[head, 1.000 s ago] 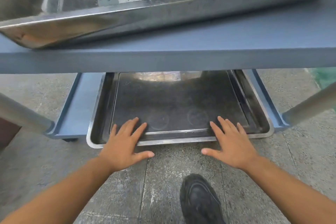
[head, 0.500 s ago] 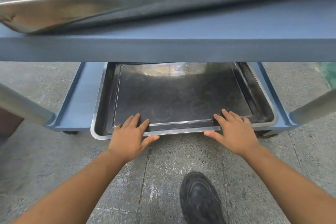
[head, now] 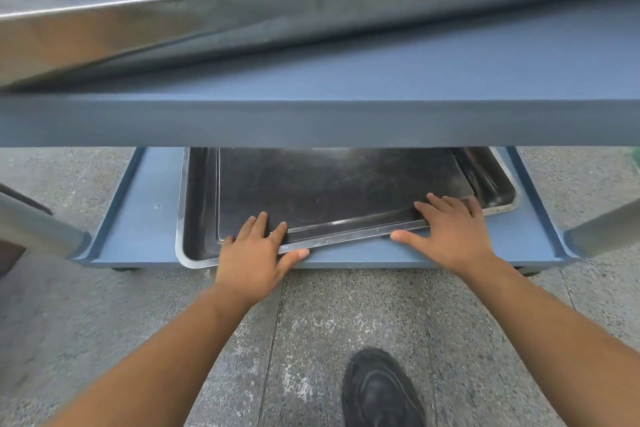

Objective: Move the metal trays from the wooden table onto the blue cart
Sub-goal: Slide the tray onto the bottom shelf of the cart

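Two metal trays sit on the bottom shelf [head: 149, 211] of the blue cart [head: 311, 121]. A small dark tray [head: 332, 194] lies inside a big tray [head: 188, 218]. The big tray sits crooked. Its near left corner pokes out over the shelf's front edge. Its right corner is farther in, with bare blue shelf in front of it and more bare blue on the left side.

The left hand [head: 254, 255] and the right hand [head: 446, 234] lie flat on the small tray's near edge, fingers straight and spread, gripping nothing.

Another shiny tray [head: 242, 7] sits on the top shelf, close above. A gray post [head: 38, 229] stands at each side. A black shoe [head: 379, 392] is on the floor [head: 311, 322].
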A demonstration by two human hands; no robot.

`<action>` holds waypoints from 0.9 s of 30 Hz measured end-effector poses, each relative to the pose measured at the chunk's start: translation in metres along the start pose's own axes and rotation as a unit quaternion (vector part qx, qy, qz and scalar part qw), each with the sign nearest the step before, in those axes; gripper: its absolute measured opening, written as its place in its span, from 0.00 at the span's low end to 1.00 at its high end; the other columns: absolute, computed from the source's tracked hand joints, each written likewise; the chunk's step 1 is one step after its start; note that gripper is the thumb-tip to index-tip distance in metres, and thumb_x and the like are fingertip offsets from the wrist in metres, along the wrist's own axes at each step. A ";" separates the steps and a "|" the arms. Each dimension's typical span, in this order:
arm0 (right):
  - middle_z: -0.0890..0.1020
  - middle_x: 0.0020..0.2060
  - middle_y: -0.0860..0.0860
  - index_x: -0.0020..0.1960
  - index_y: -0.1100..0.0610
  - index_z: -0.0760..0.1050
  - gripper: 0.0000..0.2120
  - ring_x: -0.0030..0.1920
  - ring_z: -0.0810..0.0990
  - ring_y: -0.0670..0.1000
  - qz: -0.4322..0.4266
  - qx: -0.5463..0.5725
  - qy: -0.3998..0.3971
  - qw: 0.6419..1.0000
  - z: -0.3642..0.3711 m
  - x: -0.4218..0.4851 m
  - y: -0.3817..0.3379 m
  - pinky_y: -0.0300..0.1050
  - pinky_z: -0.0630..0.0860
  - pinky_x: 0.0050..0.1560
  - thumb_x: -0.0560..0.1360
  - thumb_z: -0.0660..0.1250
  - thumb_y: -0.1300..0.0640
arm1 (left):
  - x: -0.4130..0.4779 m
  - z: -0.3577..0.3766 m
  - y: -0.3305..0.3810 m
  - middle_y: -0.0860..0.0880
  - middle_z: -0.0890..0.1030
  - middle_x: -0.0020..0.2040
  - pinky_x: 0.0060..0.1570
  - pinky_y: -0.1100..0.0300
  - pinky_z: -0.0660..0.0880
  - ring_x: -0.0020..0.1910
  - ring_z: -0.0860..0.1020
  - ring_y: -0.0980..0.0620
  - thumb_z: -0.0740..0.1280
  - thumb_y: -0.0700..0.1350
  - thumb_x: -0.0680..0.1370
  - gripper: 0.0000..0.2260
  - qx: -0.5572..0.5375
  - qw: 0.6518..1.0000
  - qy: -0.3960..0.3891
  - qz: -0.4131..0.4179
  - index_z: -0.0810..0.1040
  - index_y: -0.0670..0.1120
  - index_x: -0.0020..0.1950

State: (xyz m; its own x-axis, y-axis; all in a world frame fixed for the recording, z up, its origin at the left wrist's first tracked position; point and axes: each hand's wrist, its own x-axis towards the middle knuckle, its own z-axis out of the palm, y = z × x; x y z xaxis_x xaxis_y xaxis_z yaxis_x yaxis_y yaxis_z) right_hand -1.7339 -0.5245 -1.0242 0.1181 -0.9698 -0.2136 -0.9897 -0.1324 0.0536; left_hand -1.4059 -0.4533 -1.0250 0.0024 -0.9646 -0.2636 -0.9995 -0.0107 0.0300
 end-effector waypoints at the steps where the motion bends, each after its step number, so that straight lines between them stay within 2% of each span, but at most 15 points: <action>1: 0.64 0.76 0.48 0.74 0.44 0.65 0.54 0.76 0.59 0.53 0.003 0.001 0.003 1.000 0.000 0.003 0.001 0.62 0.47 0.76 0.61 0.35 0.15 | 0.002 0.000 0.002 0.45 0.59 0.79 0.69 0.41 0.65 0.78 0.55 0.46 0.35 0.75 0.69 0.44 -0.003 1.000 0.002 -0.006 0.62 0.56 0.77; 9: 0.67 0.74 0.54 0.72 0.48 0.66 0.54 0.76 0.58 0.57 0.003 0.012 0.009 1.000 -0.002 0.022 0.011 0.62 0.44 0.76 0.61 0.37 0.15 | 0.004 0.000 0.017 0.44 0.60 0.78 0.68 0.40 0.67 0.78 0.56 0.45 0.34 0.75 0.69 0.45 -0.020 0.999 0.012 -0.031 0.63 0.55 0.76; 17: 0.68 0.71 0.53 0.71 0.48 0.65 0.51 0.75 0.60 0.57 -0.017 0.034 0.019 0.999 -0.002 0.035 0.016 0.63 0.45 0.76 0.62 0.42 0.16 | 0.008 0.001 0.024 0.44 0.58 0.79 0.68 0.39 0.64 0.79 0.55 0.44 0.37 0.74 0.71 0.41 -0.030 0.998 0.004 -0.048 0.61 0.55 0.77; 22: 0.68 0.71 0.53 0.71 0.47 0.64 0.51 0.74 0.61 0.57 -0.019 0.032 0.015 0.999 -0.001 0.036 0.017 0.64 0.44 0.76 0.61 0.41 0.15 | 0.009 0.006 0.023 0.45 0.59 0.79 0.69 0.39 0.64 0.79 0.55 0.44 0.37 0.75 0.71 0.41 -0.020 0.998 0.007 -0.053 0.61 0.56 0.77; 25: 0.67 0.72 0.53 0.73 0.48 0.63 0.53 0.75 0.59 0.57 -0.024 0.030 0.010 0.999 -0.004 0.034 0.017 0.64 0.43 0.76 0.61 0.39 0.15 | 0.008 0.006 0.021 0.44 0.61 0.78 0.69 0.40 0.64 0.78 0.58 0.43 0.36 0.76 0.71 0.42 -0.021 0.998 0.017 -0.049 0.62 0.56 0.76; 27: 0.63 0.75 0.54 0.75 0.50 0.60 0.54 0.77 0.54 0.57 -0.018 0.029 -0.007 0.999 -0.009 0.031 0.014 0.63 0.41 0.76 0.62 0.39 0.16 | 0.008 0.003 0.020 0.44 0.62 0.78 0.70 0.40 0.64 0.77 0.59 0.42 0.36 0.77 0.70 0.43 -0.023 0.999 0.012 -0.040 0.63 0.56 0.75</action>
State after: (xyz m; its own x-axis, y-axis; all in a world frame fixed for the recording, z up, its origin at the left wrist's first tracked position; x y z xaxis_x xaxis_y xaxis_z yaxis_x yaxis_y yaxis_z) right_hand -1.7436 -0.5584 -1.0217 0.1526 -0.9616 -0.2282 -0.9880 -0.1544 -0.0099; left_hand -1.4261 -0.4603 -1.0295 0.0832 -0.9664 -0.2433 -0.9936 -0.0991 0.0539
